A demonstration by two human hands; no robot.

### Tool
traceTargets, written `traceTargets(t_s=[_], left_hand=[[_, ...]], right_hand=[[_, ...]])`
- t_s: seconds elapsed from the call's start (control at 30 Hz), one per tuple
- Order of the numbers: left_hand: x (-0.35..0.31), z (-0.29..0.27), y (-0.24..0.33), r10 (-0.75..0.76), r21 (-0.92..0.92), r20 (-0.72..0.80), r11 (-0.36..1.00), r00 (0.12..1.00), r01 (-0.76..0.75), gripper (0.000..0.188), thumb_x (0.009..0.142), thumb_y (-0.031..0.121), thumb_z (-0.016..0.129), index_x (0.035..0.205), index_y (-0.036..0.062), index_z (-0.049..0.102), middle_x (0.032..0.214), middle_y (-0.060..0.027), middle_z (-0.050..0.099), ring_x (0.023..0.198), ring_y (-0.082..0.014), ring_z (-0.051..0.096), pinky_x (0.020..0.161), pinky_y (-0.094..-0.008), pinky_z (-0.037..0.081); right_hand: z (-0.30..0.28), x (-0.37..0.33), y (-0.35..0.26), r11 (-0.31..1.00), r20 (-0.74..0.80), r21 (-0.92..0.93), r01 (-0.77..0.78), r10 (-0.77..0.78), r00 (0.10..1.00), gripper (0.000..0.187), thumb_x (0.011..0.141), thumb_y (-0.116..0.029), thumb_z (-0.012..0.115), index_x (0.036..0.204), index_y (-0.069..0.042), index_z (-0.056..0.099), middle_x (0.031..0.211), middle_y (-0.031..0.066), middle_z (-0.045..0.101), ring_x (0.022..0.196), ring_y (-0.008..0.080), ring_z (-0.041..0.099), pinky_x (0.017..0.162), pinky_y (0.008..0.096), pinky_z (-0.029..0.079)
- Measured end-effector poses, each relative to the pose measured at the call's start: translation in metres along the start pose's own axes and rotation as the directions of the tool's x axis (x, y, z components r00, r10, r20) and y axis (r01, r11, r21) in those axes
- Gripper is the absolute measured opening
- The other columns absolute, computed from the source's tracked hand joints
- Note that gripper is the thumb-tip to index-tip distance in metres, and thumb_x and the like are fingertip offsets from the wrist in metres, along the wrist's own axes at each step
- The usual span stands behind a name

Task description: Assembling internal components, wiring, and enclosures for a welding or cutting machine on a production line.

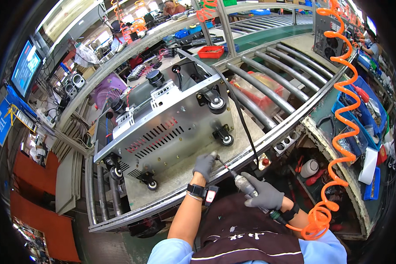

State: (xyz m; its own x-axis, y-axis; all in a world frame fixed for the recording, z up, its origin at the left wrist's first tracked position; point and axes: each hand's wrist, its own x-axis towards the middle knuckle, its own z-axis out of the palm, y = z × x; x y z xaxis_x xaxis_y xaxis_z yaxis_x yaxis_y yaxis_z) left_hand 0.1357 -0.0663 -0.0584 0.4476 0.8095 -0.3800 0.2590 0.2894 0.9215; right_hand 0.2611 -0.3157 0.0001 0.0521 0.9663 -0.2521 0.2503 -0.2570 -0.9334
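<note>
Two gloved hands work the lower edge of a sheet-metal chassis (163,127) that lies on its side on the roller conveyor (268,88), louvred base panel tilted up toward the camera, presumably so the underside fixings are reachable.

Left hand (204,165): fingers bunched together at the tip of the driver bit (221,163), just below the chassis edge. It looks like they steady the bit or hold a small fastener there; the fastener itself is too small to tell.

Right hand (264,196): fingers clamped around the body of the pneumatic screwdriver (246,187), which is held at a slant so the bit runs up and left into the left fingers. An orange coiled air hose (345,132) trails off from behind the right wrist and climbs up the right side, keeping slack clear of the work.

Four caster wheels show on the base: nearest one (226,140) sits just above the left fingers, another (216,104) farther up, two more (152,185) (115,172) off to the left.

A black cable (244,127) drapes from the chassis top, passes between the casters and the right hand, and hangs over the conveyor rail.

Blue parts bins (361,112) sit well to the right of the right fingers. A red tray (210,52) sits far above, beyond the chassis. A wrist strap with tag (202,192) sits on the left forearm.
</note>
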Motion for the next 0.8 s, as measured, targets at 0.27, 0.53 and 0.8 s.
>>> traceTargets(t_s=[0.27, 0.53, 0.8], left_hand=[[-0.002, -0.009, -0.004, -0.077, -0.177, 0.194, 0.978, 0.978, 0.112, 0.028, 0.097, 0.033, 0.059, 0.097, 0.0068, 0.069, 0.063, 0.0043, 0.044, 0.051, -0.0080, 0.035, 0.047, -0.0252, 0.029], [-0.001, -0.004, -0.006, -0.131, -0.327, 0.122, 0.931, 0.984, 0.164, 0.029, 0.100, 0.030, 0.054, 0.103, 0.0041, 0.066, 0.058, 0.0047, 0.039, 0.045, -0.0071, 0.032, 0.041, -0.0247, 0.025], [-0.007, -0.003, -0.002, -0.100, -0.250, 0.169, 0.958, 0.980, 0.141, 0.023, 0.097, 0.023, 0.053, 0.099, 0.0039, 0.067, 0.058, 0.0063, 0.036, 0.045, -0.0065, 0.027, 0.041, -0.0261, 0.022]], right_hand=[[-0.001, 0.010, 0.024, 0.495, 0.200, 0.859, -0.131, -0.088, 0.976, 0.092, 0.071, -0.020, 0.069, 0.152, -0.008, 0.027, 0.099, 0.0065, 0.058, 0.073, 0.0126, 0.059, 0.056, 0.0278, 0.050], [0.018, 0.061, 0.043, 0.883, -0.230, 0.435, 0.175, -0.078, 0.970, 0.096, 0.067, -0.014, 0.071, 0.152, -0.005, 0.027, 0.117, 0.0086, 0.057, 0.096, 0.0156, 0.058, 0.081, 0.0285, 0.049], [0.011, 0.077, 0.035, 0.977, -0.271, 0.177, 0.121, -0.070, 0.960, 0.102, 0.068, -0.022, 0.076, 0.155, -0.013, 0.023, 0.099, 0.0113, 0.065, 0.085, 0.0190, 0.063, 0.079, 0.0328, 0.051]])
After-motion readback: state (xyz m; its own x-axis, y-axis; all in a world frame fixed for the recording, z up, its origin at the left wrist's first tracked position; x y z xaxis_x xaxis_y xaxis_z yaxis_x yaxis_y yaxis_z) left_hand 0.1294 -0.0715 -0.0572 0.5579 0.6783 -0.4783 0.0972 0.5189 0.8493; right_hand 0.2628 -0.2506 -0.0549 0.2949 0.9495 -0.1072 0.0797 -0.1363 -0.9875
